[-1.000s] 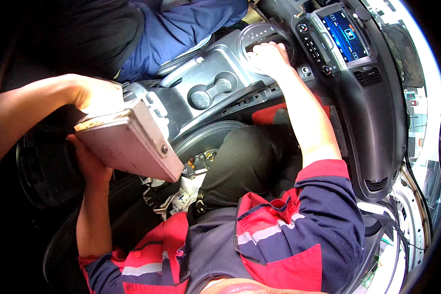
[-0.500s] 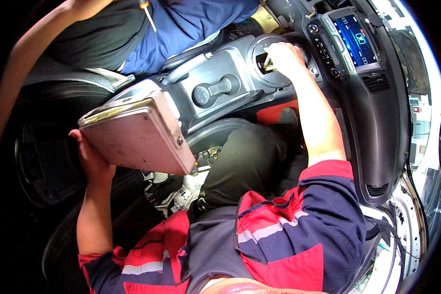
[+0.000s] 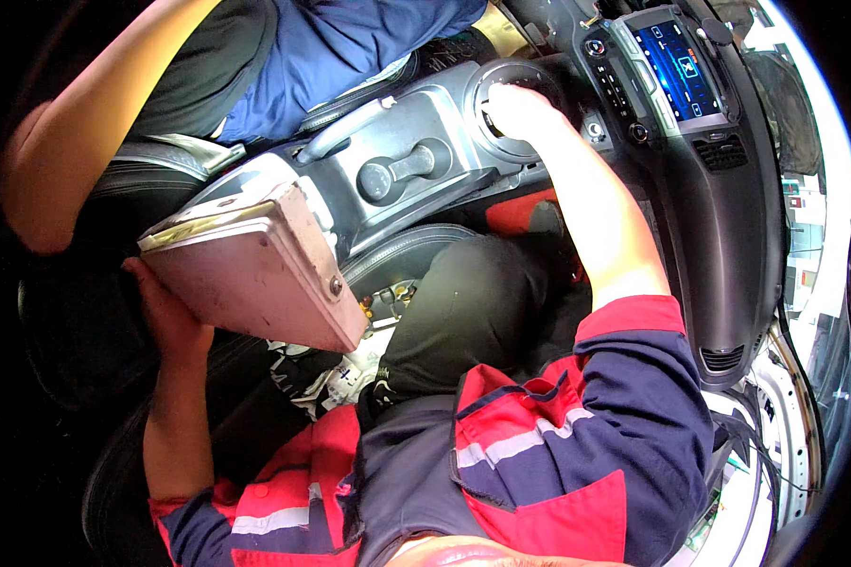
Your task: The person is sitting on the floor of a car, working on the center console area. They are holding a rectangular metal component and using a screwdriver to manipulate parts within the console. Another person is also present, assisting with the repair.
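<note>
Head view, which I am monitoring from a distance.

Item: left hand (image 3: 173, 317), bare. It is bracing against a worn, pinkish-brown, box-shaped cover (image 3: 255, 283) with a round metal knob (image 3: 336, 285) on its narrow side. The palm is pressing along the cover's left edge; most fingers are hiding behind it, and the hand is staying part-open around that edge.

Item: the cover itself. It is standing tilted at the rear end of a silver-grey plastic centre console (image 3: 388, 132), its knobbed side facing the console.

Item: right hand (image 3: 522, 111), bare. It is reaching across a round black trim ring (image 3: 477, 106) at the console's front end. The fingers are curling down inside the ring; I am seeing too little of the fingertips to tell what, if anything, they are gripping.

Item: cup holder (image 3: 378, 181), two round wells joined by a channel. It is lying between the hands, nearer the console's edge on the wearer's side.

Item: dashboard screen (image 3: 679, 71), rectangular, glowing blue. It is facing the seats, beyond the ring.

Item: co-worker's bare forearm (image 3: 113, 118). It is crossing the upper left, beside blue trousers (image 3: 321, 61).

Item: black-and-white patterned cloth (image 3: 340, 383). It is lying crumpled beside the wearer's black-clad leg (image 3: 463, 307).
</note>
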`<state>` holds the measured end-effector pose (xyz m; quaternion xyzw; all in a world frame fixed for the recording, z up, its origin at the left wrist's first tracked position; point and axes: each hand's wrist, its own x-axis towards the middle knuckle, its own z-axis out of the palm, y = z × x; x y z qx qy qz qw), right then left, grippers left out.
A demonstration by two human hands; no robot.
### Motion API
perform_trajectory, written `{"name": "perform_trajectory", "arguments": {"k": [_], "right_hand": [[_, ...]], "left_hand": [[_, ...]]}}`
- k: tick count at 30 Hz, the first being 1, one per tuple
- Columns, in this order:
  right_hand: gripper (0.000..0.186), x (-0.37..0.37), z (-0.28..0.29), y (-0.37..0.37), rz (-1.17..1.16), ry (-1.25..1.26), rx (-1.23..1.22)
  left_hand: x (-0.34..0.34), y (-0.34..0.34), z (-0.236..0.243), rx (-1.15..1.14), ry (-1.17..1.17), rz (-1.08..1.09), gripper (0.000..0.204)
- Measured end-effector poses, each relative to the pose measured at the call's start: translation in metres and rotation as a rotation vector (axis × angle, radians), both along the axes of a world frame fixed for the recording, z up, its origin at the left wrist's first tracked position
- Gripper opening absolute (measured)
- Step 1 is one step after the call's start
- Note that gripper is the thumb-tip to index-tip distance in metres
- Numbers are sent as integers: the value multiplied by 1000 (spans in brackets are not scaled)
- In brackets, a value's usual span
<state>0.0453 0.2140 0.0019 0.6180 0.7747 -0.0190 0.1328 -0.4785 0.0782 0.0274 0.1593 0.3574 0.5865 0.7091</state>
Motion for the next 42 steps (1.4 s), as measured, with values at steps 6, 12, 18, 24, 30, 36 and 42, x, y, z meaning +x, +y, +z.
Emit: {"name": "perform_trajectory", "arguments": {"k": [6,12,18,24,30,36,42], "right_hand": [[20,13,-12,1,-77,145,6],[22,30,-3,-4,-48,307,17],[22,4,9,-20,-114,164,-16],[23,9,17,-40,-85,160,-27],[22,32,20,-42,-236,229,37],[19,56,27,-32,-288,278,-17],[53,36,63,-64,-421,473,98]], "left_hand": [[1,-1,0,-50,52,38,70],[0,-2,1,18,19,-42,71],[-4,-3,-5,52,20,-50,71],[6,-2,2,-54,186,82,70],[0,-2,0,8,94,7,69],[3,-1,-2,-24,198,47,69],[10,-4,10,3,221,5,70]]}}
